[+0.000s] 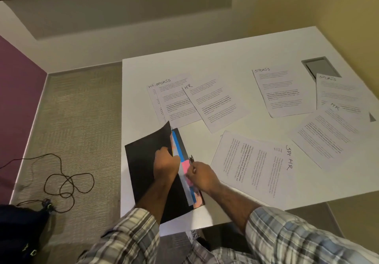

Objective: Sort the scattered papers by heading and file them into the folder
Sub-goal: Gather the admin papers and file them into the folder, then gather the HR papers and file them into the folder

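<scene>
A black folder [143, 169] lies at the table's near left corner, its cover partly lifted. My left hand [166, 161] grips the cover's right edge. Coloured divider tabs [185, 166], blue and pink, show beneath it. My right hand [200, 174] pinches the pink tab, with a dark pen [191, 158] held along the fingers. Printed sheets headed SPORTS and HR lie scattered: an overlapping group [213, 106] behind the folder, a stack [256, 163] to the right, a SPORTS sheet [281, 91] farther back, and more [336, 124] at the right edge.
The white table [225, 63] has a grey recessed cable hatch [320, 67] at its back right. A tangled black cable [65, 183] lies on the carpet to the left. A dark bag [18, 231] sits at the lower left.
</scene>
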Demonstrator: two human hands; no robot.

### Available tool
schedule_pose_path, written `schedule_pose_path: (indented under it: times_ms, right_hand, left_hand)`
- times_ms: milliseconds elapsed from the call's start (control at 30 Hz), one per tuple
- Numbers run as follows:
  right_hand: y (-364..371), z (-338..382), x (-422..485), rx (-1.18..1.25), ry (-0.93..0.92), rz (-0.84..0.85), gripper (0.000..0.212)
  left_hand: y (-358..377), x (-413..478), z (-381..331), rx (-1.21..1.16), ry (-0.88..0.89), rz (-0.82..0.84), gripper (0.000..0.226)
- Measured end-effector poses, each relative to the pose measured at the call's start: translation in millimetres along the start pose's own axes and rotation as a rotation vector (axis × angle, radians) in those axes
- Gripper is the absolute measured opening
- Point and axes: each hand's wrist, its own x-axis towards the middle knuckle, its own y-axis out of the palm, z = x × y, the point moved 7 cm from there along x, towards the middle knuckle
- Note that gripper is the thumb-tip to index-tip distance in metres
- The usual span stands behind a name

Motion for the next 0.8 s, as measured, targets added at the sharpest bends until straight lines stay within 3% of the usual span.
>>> schedule_pose_path:
  times_ms: [100, 267, 367, 500, 633, 800]
  right_hand:
    - [-21, -30, -10, -0.064, 0.039, -0.021, 0.018]
    - [-52, -68, -31, -0.103, 0.099, -0.031, 0.027]
    - [-70, -89, -46, -0.105, 0.12, -0.038, 0.022]
    - [-99, -123, -69, -0.115, 0.177, -0.195, 0.052]
    - [-128, -163, -93, -0.06, 0.265, -0.281, 0.061]
    - [-150, -216, -95, -0.069, 0.358, -0.282, 0.066]
  left_hand:
    - [16, -5, -8, 0.133, 0.03, 0.023, 0.034]
    - [41, -9, -17, 0.239, 0.047, 0.058, 0.054]
    - [42, -19, -35, 0.31, 0.243, -0.1, 0.056]
    - [56, -44, -60, 0.466, 0.538, -0.189, 0.072]
    - [92, -76, -83, 0.536, 0.753, -0.041, 0.079]
    - [146, -106, -95, 0.656, 0.85, 0.187, 0.087]
